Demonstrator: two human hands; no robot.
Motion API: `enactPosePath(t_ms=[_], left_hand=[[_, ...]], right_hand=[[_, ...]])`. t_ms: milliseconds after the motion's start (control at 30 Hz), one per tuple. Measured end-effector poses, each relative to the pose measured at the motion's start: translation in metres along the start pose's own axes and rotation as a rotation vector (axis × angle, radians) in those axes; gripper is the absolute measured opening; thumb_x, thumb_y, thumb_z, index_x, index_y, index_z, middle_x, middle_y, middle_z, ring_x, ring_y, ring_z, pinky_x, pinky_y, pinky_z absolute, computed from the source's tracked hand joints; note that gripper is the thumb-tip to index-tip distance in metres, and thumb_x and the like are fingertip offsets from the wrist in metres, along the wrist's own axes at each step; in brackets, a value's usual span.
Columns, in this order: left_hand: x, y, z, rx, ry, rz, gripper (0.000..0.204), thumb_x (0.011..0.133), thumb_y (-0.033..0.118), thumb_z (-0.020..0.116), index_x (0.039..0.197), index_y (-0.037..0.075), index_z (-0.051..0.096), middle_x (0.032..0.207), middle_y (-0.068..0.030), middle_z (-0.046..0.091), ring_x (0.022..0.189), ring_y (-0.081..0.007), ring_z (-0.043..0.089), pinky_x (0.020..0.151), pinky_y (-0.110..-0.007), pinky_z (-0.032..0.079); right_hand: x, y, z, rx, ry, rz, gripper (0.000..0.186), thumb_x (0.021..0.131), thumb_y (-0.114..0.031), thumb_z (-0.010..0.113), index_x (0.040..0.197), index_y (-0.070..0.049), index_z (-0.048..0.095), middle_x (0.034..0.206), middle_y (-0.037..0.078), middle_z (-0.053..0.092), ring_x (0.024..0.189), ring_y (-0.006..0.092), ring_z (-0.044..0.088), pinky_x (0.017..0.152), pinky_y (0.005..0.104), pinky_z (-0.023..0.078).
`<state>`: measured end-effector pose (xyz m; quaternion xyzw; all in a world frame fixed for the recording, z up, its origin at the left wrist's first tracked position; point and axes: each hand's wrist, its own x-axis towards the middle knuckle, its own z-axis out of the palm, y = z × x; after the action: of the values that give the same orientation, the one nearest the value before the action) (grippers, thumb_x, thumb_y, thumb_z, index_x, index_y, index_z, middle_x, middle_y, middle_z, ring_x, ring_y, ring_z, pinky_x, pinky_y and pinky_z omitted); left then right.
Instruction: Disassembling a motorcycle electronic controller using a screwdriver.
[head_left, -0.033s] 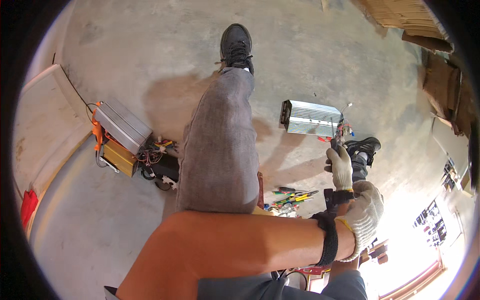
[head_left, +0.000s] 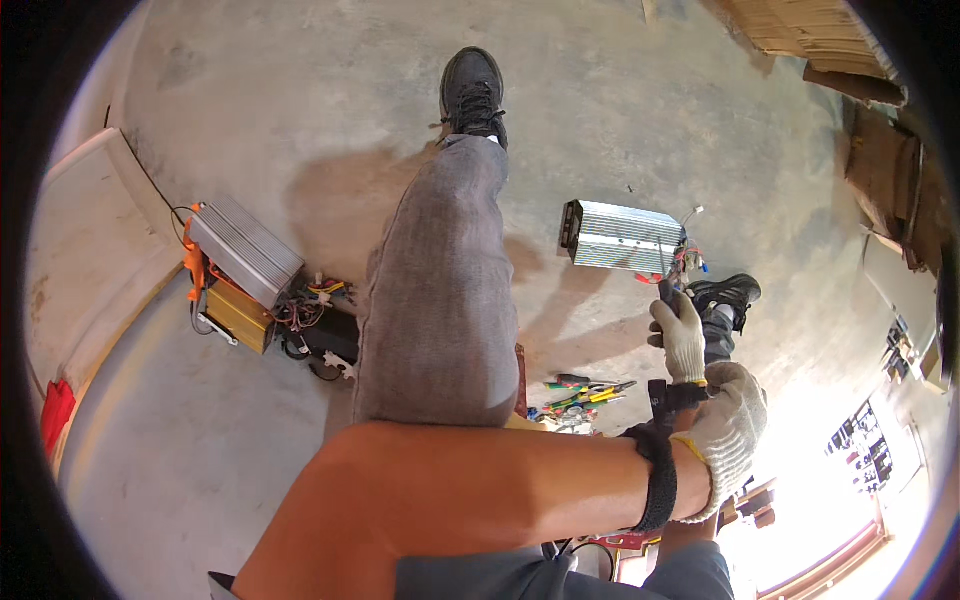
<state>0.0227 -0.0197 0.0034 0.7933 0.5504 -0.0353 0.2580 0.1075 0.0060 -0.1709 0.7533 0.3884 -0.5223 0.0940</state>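
- Grip of the right hand [head_left: 682,340], right of centre in the frame and in a pale knitted glove, is closed round the dark handle of a thin-shafted tool [head_left: 667,291], whose shaft points up the frame.
- Left hand [head_left: 728,428], in a matching glove, lies just below, over the right wrist; its fingers are mostly hidden, so whether its grip is wide or narrow cannot be told.
- Black strap [head_left: 656,480] circles the left wrist, and the bare left forearm [head_left: 560,478] crosses the lower part of the frame.
- Silver finned box [head_left: 618,228] lies on the floor [head_left: 590,110], above the right hand and right of the frame's centre; coloured wires [head_left: 690,260] spread from its right end, near the tool.
- Black shoe [head_left: 735,297] stands just below those wires.
- Pliers [head_left: 605,396] with bright handles lie among other hand tools, left of the hands.
- Grey trouser leg [head_left: 440,290] runs up the middle of the frame.
- Second silver box [head_left: 245,252] leans over a gold box [head_left: 240,318] at the left.
- Cardboard [head_left: 815,40] fills the upper right corner.
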Motion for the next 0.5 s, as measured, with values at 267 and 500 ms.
enactPosePath(t_ms=[267,500], left_hand=[[0.001,-0.008,-0.001,-0.022,0.006,-0.020,0.028,0.088,0.018,0.063,0.106,0.000,0.073,0.099,-0.0127,0.070,0.096,-0.0288,0.066,0.085,-0.045,0.051],[0.005,-0.019,0.002,-0.038,0.018,-0.036,0.028,0.088,0.019,0.064,0.107,0.000,0.073,0.098,-0.0121,0.070,0.096,-0.0283,0.066,0.085,-0.045,0.051]], right_hand=[[0.006,-0.003,-0.002,-0.067,-0.019,-0.051,0.056,0.088,-0.021,0.067,0.141,-0.004,0.057,0.088,0.002,0.064,0.062,0.0088,0.056,0.050,0.0235,0.046],[0.007,-0.006,-0.003,-0.067,-0.025,-0.042,0.053,0.089,-0.021,0.067,0.139,-0.003,0.060,0.086,0.003,0.065,0.062,0.0098,0.056,0.052,0.0264,0.046]])
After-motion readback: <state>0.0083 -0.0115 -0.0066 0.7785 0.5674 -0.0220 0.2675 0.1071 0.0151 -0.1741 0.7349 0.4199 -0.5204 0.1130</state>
